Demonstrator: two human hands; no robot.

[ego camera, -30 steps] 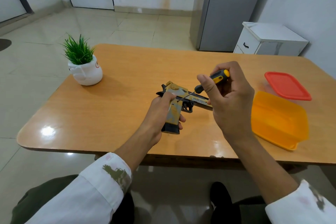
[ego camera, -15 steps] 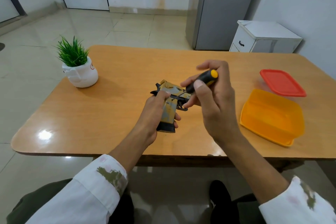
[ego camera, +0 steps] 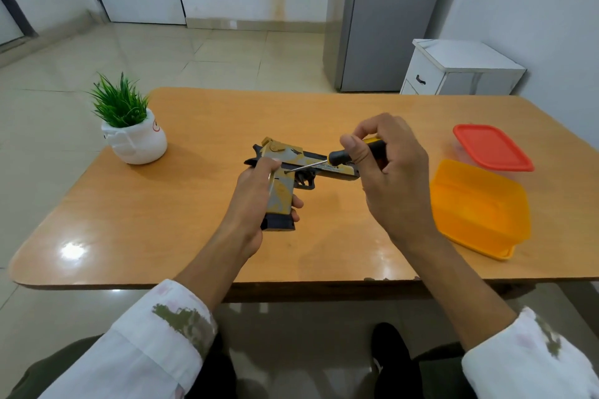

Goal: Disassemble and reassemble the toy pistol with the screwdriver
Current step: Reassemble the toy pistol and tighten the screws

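The toy pistol (ego camera: 285, 172) is held at the centre of the frame, over the middle of the table (ego camera: 181, 223), with its muzzle turned to the right and its butt toward the lower edge; whether the butt touches the tabletop cannot be told. The left hand (ego camera: 251, 204) is wrapped round the grip, fingers curled on its far side, presumably so that the side plate is kept facing up and steady against the tool's push. The screwdriver (ego camera: 342, 157) is pinched at its black-and-yellow handle by the curled fingers and thumb of the right hand (ego camera: 393, 178), just right of centre. Its thin shaft is laid slantwise across the frame of the pistol, and the tip is set just above the grip, behind the trigger guard, where a screw is judged to sit; the screw head itself is too small to be made out. An open orange container (ego camera: 479, 207) and a red lid (ego camera: 492, 147) are kept at the right of the frame, probably for loose parts; nothing can be made out inside the container. A potted plant (ego camera: 129, 129) is noted at upper left. Against the frame half a second earlier, the right hand is found farther right, so the shaft and barrel, then largely covered, are now exposed. The left hand's grip is unchanged.
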